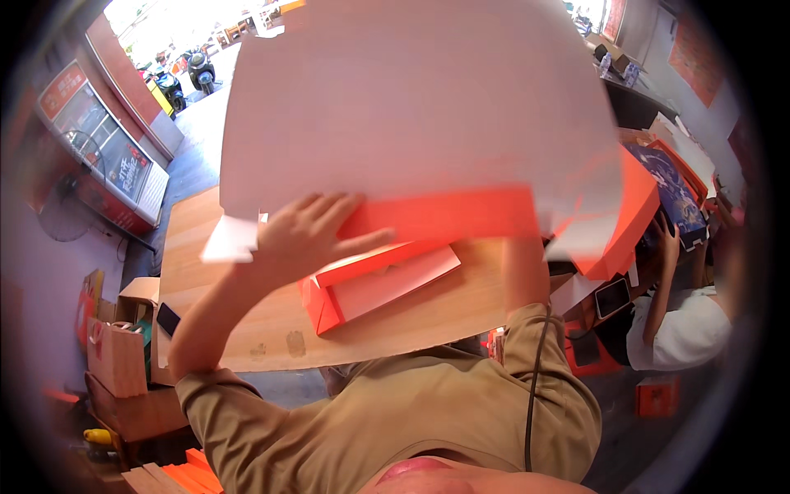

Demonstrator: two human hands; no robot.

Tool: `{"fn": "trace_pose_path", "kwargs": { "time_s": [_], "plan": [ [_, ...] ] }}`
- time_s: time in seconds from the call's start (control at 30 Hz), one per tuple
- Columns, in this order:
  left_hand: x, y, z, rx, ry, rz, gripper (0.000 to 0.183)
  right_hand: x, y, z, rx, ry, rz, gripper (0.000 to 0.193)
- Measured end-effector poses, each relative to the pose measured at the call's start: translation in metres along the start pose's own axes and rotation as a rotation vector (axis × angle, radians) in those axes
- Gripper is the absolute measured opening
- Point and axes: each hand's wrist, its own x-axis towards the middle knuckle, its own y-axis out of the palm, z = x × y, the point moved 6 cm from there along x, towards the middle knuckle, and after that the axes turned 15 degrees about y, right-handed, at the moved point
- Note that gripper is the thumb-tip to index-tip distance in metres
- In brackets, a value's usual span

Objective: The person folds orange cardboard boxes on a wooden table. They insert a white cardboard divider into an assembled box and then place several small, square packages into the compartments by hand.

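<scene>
A big sheet of card (420, 99), pale grey-white with an orange folded strip (448, 212) along its near edge, stands raised in front of me over the table. My left hand (309, 230) lies against the sheet's lower left edge by the strip, fingers spread and thumb stretched out to the right. My right forearm (524, 276) reaches up to the sheet's lower right, where the sheet hides the hand and its fingers. Below the strip, an orange open-topped box part (387, 288) with a pale inside rests on the wooden table (247, 337).
A dark phone (168, 319) lies at the table's left edge. At the right, a person in white (683, 329) sits beside orange card pieces (617, 222) and a dark blue printed box (671, 185). Cartons (136, 403) and a fan (66, 206) stand at the left.
</scene>
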Motion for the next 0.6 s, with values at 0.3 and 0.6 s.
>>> {"fn": "trace_pose_path", "kwargs": {
  "time_s": [0.3, 0.6],
  "plan": [
    [-0.051, 0.061, -0.007, -0.236, -0.32, 0.034, 0.049, -0.085, -0.002, -0.008, 0.009, -0.211, -0.249, 0.085],
    [-0.092, 0.091, 0.057, 0.086, -0.257, -0.227, 0.027, -0.139, 0.003, -0.014, -0.056, -0.32, -0.403, 0.071]
  ]
}}
